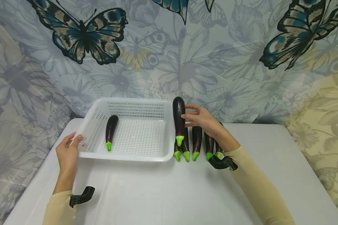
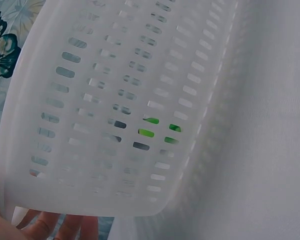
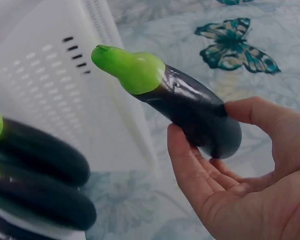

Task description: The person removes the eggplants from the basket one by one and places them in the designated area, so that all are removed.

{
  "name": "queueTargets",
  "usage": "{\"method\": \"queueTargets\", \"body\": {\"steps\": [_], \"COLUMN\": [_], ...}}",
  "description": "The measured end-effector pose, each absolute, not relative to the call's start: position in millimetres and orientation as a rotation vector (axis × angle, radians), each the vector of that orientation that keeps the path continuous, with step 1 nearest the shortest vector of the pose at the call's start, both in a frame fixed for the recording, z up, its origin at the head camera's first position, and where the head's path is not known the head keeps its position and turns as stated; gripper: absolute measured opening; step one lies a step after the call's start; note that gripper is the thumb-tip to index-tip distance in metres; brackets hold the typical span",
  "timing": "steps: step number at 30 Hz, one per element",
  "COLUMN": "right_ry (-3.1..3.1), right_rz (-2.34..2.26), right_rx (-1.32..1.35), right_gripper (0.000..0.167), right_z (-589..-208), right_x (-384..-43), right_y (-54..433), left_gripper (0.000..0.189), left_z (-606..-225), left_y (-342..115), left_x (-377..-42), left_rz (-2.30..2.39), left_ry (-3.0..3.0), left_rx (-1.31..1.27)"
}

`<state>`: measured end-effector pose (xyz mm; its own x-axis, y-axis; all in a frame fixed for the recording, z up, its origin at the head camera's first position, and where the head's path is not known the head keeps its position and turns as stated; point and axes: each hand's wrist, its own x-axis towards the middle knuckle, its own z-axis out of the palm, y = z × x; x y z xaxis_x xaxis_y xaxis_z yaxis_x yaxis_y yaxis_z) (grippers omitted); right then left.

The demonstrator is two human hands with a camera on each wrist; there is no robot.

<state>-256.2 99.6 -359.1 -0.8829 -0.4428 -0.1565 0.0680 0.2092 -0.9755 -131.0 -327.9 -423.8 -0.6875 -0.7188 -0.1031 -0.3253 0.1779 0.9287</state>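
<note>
In the head view, my right hand point(image 1: 201, 118) pinches a dark purple eggplant point(image 1: 179, 114) with a bright green stem end, raised beside the basket's right rim. The right wrist view shows this eggplant point(image 3: 190, 105) between thumb and fingers, its green end pointing away from the palm. My left hand point(image 1: 69, 153) grips the left end of a white perforated plastic basket point(image 1: 129, 157), thumb at the rim. Inside the basket lies one eggplant point(image 1: 111, 131); in the left wrist view, bits of green point(image 2: 146, 133) show through the slots.
Several more eggplants point(image 1: 197, 143) lie in a row on the white table point(image 1: 163, 193), right of the basket, partly hidden by my right hand and forearm. Behind the table hangs a butterfly-and-flower patterned cloth point(image 1: 186, 72). Black wrist mounts point(image 1: 82, 196) sit on both sleeves.
</note>
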Motion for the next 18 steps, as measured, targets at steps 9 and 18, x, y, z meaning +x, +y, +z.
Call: {"method": "queueTargets", "body": {"steps": [9, 18], "right_ry": [2.149, 2.193], "right_rz": [-1.701, -1.692], "right_rx": [-0.334, -0.234], "right_gripper": [0.066, 0.067], "right_z": [-367, -377], "right_x": [-254, -247], "right_y": [130, 168], "left_gripper": [0.05, 0.048], "left_z": [-424, -426], "left_y": [-329, -331], "left_x": [-133, -131], "left_rz": [-1.53, -1.519], "left_ry": [-2.076, -2.068], "left_rx": [0.965, 0.957]}}
